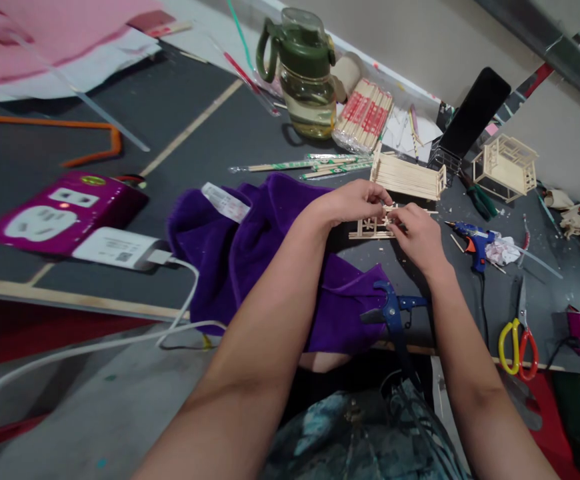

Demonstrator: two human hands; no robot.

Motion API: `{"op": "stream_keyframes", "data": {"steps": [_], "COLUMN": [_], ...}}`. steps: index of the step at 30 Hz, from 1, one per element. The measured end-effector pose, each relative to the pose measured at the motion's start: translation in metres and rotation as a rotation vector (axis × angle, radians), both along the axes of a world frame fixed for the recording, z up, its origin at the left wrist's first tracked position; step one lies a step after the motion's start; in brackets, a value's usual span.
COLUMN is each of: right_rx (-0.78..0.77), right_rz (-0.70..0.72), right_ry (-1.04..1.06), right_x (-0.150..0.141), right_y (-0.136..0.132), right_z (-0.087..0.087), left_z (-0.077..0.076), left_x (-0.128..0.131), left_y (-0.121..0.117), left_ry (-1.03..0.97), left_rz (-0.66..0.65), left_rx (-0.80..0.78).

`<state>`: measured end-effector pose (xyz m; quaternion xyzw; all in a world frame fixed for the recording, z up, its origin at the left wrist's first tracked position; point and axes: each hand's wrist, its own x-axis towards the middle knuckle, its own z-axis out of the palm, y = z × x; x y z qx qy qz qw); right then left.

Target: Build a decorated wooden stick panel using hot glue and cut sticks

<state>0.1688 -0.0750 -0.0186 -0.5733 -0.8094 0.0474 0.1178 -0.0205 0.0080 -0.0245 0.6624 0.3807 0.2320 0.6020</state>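
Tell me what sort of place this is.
Probably a craft workbench: the hands hold a small stick frame, with a glue gun, scissors and bundled wooden sticks around it on the dark tabletop.

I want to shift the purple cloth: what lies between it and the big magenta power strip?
The head view shows a white adapter and cable plug between the power strip and the purple cloth.
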Motion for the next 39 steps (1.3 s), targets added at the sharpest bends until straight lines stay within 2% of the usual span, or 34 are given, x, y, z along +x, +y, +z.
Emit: {"op": "stream_keyframes", "data": {"steps": [10, 21, 30, 36, 39], "right_rx": [-0.103, -0.091, -0.018, -0.1, -0.07], "right_rz": [0.052, 0.044, -0.067, -0.064, -0.134], "right_ry": [-0.016, -0.008, -0.019, -0.046, 0.011], "right_x": [0.001, 0.0, 0.006, -0.004, 0.0], "right_y": [-0.006, -0.004, -0.01, -0.014, -0.018], "right_z": [0.001, -0.003, 0.003, 0.011, 0.018], "left_z": [-0.001, -0.004, -0.002, 0.003, 0.007], "left_x": [0.001, 0.0, 0.001, 0.002, 0.0], "left_y": [-0.001, 0.0, -0.001, -0.002, -0.003], "left_ry": [0.011, 0.006, -0.007, -0.024, -0.028], "left_rz": [0.012, -0.021, -0.008, 0.066, 0.07], "left_rx": [-0.017, 0.03, 0.015, -0.036, -0.041]}}
